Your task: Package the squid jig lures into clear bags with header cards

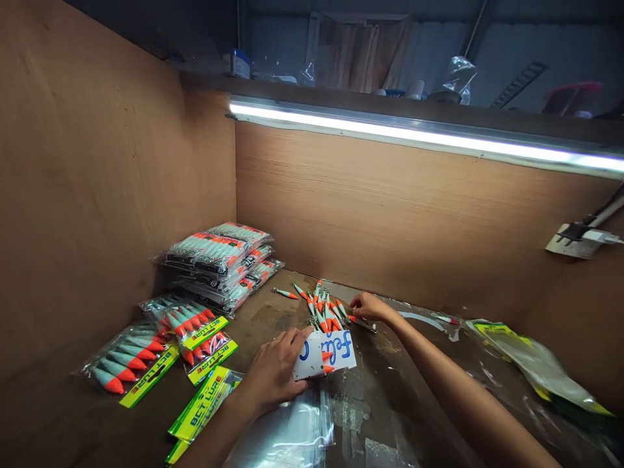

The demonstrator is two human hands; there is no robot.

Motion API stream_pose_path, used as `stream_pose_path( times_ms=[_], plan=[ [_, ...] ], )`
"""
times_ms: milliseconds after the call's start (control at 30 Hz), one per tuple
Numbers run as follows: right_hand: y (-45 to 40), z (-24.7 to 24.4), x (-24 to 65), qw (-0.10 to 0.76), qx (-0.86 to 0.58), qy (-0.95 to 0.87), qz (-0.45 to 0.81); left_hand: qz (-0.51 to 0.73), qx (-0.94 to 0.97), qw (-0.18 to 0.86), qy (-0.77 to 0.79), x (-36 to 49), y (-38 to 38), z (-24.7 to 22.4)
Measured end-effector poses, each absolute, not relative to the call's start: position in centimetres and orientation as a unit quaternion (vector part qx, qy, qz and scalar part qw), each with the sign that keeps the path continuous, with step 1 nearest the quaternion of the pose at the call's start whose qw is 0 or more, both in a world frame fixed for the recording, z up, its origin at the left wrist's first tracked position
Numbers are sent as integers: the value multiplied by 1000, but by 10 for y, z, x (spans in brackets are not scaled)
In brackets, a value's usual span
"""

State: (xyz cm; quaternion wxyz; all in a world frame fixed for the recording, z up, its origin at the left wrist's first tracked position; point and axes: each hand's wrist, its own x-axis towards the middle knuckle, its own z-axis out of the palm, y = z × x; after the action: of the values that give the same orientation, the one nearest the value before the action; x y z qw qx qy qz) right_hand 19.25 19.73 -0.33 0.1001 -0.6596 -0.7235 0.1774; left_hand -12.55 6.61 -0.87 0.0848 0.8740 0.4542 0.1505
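Card [348, 352]: lettering partly covered by lures [328, 359]. Packets [533, 361], far right: blurred. Clear bags [280, 432]: cut off below.

The scene is lit mainly by a white tube light [404, 133], by which the wooden back panel [390, 208] is washed warm and bright along its top. The lower corners and the left panel [82, 175] are left dim, and the area above the tube is seen in bluish gloom. Glare is thrown off the clear plastic sleeves [287, 432]. Softness and stretching are seen towards the right edge.
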Motion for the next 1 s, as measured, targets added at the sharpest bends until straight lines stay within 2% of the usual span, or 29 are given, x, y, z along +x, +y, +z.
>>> stream_pose_path(
  times_ms=[100, 200, 433, 567, 667, 767, 933, 1000],
  plan=[
    [183, -9, 185, 66, -663, -721, 191, 155, 877, 76, 447, -125, 66, -9],
    [174, -2, 183, 89, -674, -710, 185, 148, 881, 75, 444, -125, 67, -9],
    [136, 49, 223, 239, -606, -719, 242, 146, 880, 73, 446, -124, 68, -12],
    [99, 55, 228, 376, -501, -684, 374, 152, 878, 79, 447, -123, 66, -11],
    [79, 46, 214, 385, -465, -670, 433, 157, 878, 80, 446, -123, 64, -9],
    [67, 33, 189, 346, -478, -732, 340, 160, 879, 88, 441, -121, 63, -7],
    [56, 16, 140, 274, -452, -848, 33, 166, 882, 94, 430, -116, 59, -6],
    [55, 13, 124, 259, -421, -870, 1, 169, 884, 92, 427, -116, 58, -5]
  ],
)
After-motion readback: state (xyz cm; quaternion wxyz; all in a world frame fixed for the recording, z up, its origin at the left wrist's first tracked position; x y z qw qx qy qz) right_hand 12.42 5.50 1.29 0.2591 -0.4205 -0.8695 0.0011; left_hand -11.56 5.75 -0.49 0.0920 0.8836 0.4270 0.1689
